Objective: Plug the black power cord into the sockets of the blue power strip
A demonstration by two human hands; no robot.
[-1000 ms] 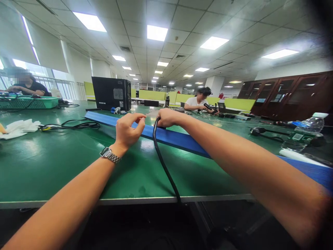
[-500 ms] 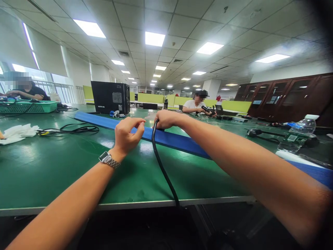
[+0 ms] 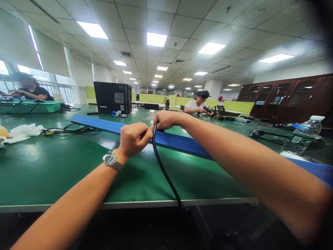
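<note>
A thick black cable [image 3: 166,173] rises from the table's front edge and bends over at the top into my right hand [image 3: 166,119], whose fingers are closed round it. My left hand [image 3: 134,139], with a metal-banded watch on its wrist, is closed, its thumb and fingertips right beside the cable's upper end. Whether those fingertips grip the cable or something behind it is hidden. Beneath both hands a long blue ribbed strip [image 3: 182,143] lies across the table, and the right forearm covers part of it.
On the green table [image 3: 78,177] stand a black computer case [image 3: 109,99] and, at right, a water bottle [image 3: 301,137]. Coiled cables [image 3: 75,130], crumpled tissue [image 3: 26,131] and a green basket [image 3: 36,107] are at left. Two people sit across the table.
My left hand has moved right to the cable, and its fingers have closed from a loose, parted curl. My right hand keeps its hold on the cable. The view has shifted slightly.
</note>
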